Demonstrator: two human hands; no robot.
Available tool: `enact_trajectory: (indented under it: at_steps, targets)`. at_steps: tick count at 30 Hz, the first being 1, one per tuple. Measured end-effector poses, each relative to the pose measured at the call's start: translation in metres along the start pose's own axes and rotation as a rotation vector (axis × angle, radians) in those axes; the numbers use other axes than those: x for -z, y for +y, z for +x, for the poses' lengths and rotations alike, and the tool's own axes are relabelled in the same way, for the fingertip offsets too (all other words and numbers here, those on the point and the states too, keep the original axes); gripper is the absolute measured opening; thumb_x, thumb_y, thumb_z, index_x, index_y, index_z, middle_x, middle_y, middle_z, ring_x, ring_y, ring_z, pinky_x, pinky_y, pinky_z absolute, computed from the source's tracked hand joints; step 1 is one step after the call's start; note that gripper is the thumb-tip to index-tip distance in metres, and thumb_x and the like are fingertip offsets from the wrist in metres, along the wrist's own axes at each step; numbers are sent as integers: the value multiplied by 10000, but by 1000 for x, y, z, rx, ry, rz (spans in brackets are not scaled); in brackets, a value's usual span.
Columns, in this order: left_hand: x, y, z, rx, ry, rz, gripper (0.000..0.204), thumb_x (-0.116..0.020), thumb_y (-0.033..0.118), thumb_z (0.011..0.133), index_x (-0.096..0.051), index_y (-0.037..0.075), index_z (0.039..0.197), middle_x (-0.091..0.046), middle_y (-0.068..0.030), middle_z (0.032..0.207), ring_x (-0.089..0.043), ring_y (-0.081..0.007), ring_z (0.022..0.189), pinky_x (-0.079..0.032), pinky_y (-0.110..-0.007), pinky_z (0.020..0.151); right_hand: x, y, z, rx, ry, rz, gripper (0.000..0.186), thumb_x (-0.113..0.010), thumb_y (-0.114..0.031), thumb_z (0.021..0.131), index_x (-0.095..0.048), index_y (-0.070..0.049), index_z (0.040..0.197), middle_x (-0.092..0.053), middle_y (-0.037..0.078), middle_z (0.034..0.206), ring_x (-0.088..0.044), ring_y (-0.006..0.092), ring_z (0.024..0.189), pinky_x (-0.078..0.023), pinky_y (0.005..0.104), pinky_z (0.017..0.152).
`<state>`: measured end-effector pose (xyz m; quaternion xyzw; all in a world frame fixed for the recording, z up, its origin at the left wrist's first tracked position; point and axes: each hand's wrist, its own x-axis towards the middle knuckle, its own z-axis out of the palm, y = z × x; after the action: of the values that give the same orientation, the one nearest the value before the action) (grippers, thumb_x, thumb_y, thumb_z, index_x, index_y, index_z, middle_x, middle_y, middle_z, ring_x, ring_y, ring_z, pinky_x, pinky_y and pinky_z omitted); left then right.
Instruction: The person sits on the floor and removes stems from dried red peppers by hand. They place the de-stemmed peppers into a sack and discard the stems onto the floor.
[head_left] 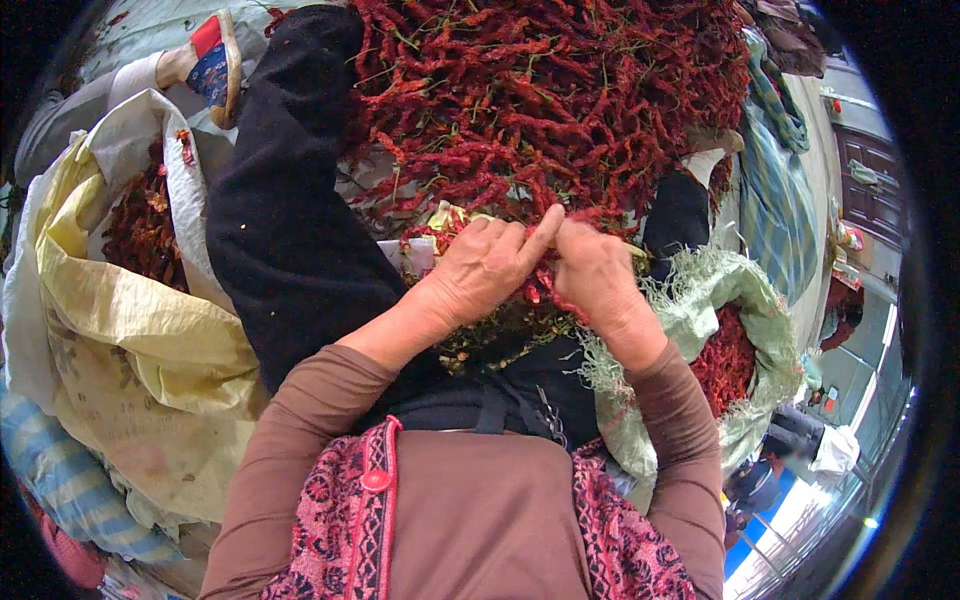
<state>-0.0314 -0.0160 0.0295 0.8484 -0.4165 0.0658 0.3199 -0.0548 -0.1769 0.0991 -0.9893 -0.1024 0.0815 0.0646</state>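
Observation:
A large heap of dried red chili peppers (540, 110) with green-brown stems fills the space in front of me. My left hand (485, 265) and my right hand (598, 272) meet at its near edge, both with curled fingers. Red chili shows between and beneath the fingers, so each hand is closed on dried chili peppers; how many is hidden. The left thumb and forefinger touch the right hand's knuckles. Below the hands, loose stems (485, 340) and bits of chili lie in my lap, partly covered by my wrists.
At my left stands a white and yellow woven sack (150, 330) holding darker dried chilies (145, 230). A frayed pale green sack (765, 300) with red chilies (725, 360) is at my right. Another person's shoe (215, 75) rests at upper left. People (755, 485) appear far right.

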Motion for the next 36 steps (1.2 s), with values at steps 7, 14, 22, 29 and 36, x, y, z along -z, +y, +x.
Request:
enact_trajectory:
  at_steps: [7,14,22,29,36]
  targets:
    - [3,15,-5,-196,3,-16,323,-510,131,777,-550,34,1082,-539,-42,745,-563,-183,704,-459,-341,698,37,39,9,-159,-5,-133,97,-572,-89,803,-612,-44,879,-628,165,834,-629,338,800,-503,412,682]
    - [27,11,-8,-305,109,-318,336,-587,135,714,-576,56,1040,-576,-34,773,-593,-188,758,-441,-341,790,26,19,34,-109,-284,785,146,-587,-65,825,-674,12,913,-658,78,807,-600,109,677,-471,265,621]
    - [58,-14,-12,1179,277,-2024,341,-644,98,742,-606,16,1072,-660,-103,991,-633,-215,899,-495,-341,865,-4,-12,12,-269,79,1287,188,-549,-81,905,-646,19,1032,-672,66,914,-623,119,885,-493,233,767]
    - [44,-28,-32,1230,74,-1773,343,-667,71,730,-615,31,1067,-660,-59,955,-633,-176,854,-503,-308,814,-34,-49,20,-128,9,1184,594,-697,-355,806,-502,15,1228,-608,143,1092,-566,182,1028,-428,303,905]
    - [34,-28,-24,1064,287,-1797,338,-668,65,760,-601,51,1091,-641,-29,1014,-603,-158,922,-472,-306,845,-42,-48,22,-233,37,1300,438,-711,-174,771,-546,-13,1143,-629,119,1075,-594,188,1003,-454,321,873]
